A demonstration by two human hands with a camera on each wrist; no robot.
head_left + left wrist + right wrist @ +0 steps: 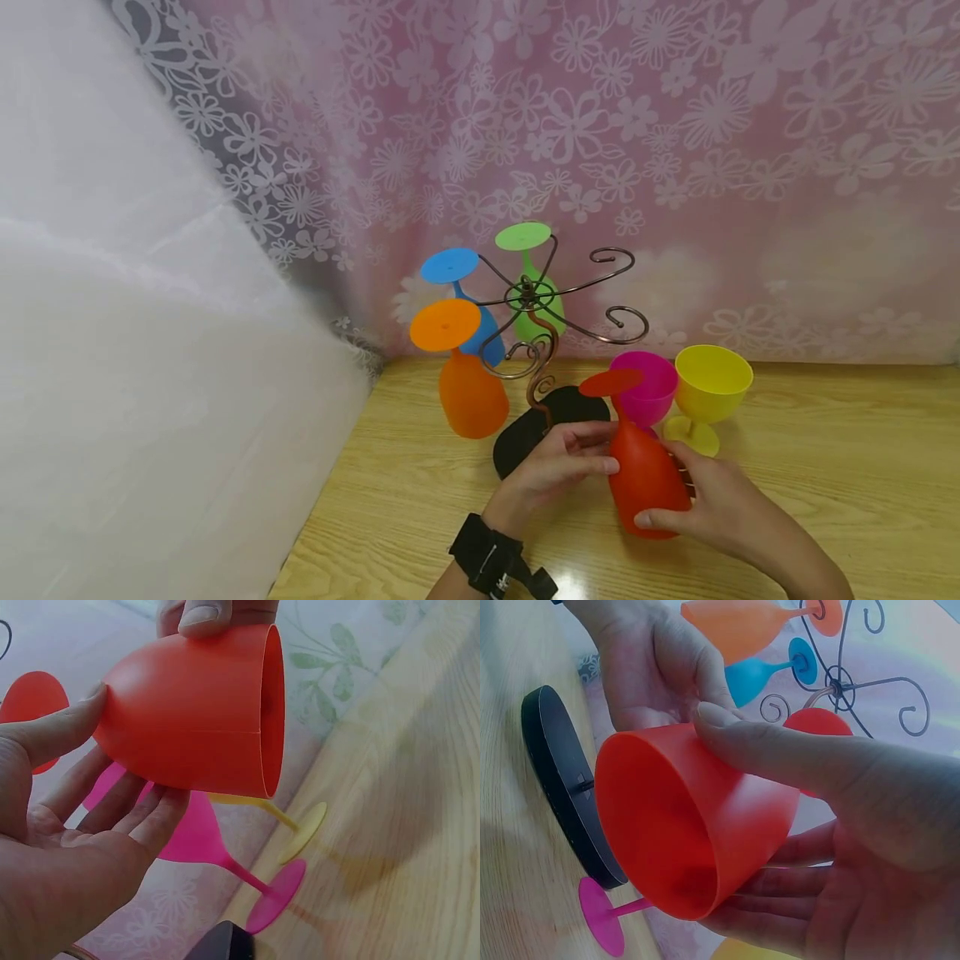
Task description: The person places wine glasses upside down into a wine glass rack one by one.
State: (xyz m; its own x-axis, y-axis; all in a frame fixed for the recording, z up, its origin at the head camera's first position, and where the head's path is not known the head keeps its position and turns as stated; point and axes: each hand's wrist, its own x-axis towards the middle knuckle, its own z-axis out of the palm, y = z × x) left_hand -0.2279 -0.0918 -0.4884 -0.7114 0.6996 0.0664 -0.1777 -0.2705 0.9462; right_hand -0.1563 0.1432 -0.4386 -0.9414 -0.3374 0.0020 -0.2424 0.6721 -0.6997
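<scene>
A red plastic goblet (647, 479) is held upside down above the table, its foot up and its mouth facing down. My left hand (558, 465) pinches the narrow end of the bowl between thumb and fingers, near the stem. From the other side my right hand (720, 498) grips the bowl close to the rim, thumb along its front. The right wrist view looks into the bowl's hollow (660, 832). Just left stands a bronze wire rack (527, 293) with curled arms. Orange (472, 396), blue (483, 337) and green (540, 312) goblets hang from it upside down.
A magenta goblet (648, 387) and a yellow goblet (711, 387) stand upright behind the red one. The rack's black oval base (517, 442) lies on the wooden table (840, 450). A pink flowered curtain (712, 208) is behind; white sheeting (150, 375) rises at the left.
</scene>
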